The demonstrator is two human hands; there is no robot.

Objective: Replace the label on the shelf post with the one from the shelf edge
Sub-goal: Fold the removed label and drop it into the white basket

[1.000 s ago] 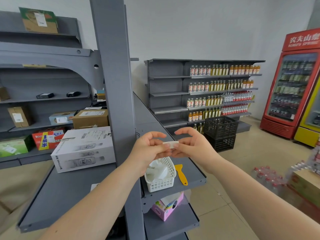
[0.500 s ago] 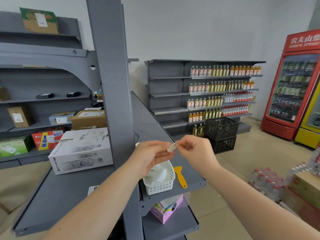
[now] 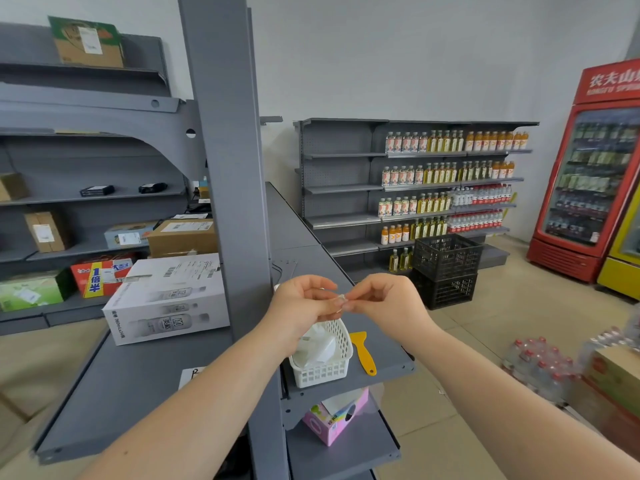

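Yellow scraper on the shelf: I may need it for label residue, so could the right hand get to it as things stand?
Probably yes. The yellow scraper lies bare on the grey shelf beside the white basket, just below the right hand, but that hand shares a small label with the left hand.

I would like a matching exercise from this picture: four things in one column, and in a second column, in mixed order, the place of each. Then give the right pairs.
Things:
1. small label
2. yellow scraper
3. white basket
4. pink tissue box

Places:
A. lower shelf, under the basket
B. on the grey shelf, right of the basket
C. pinched between the left hand and the right hand
D. on the grey shelf, beside the post

Pairs: 1-C, 2-B, 3-D, 4-A
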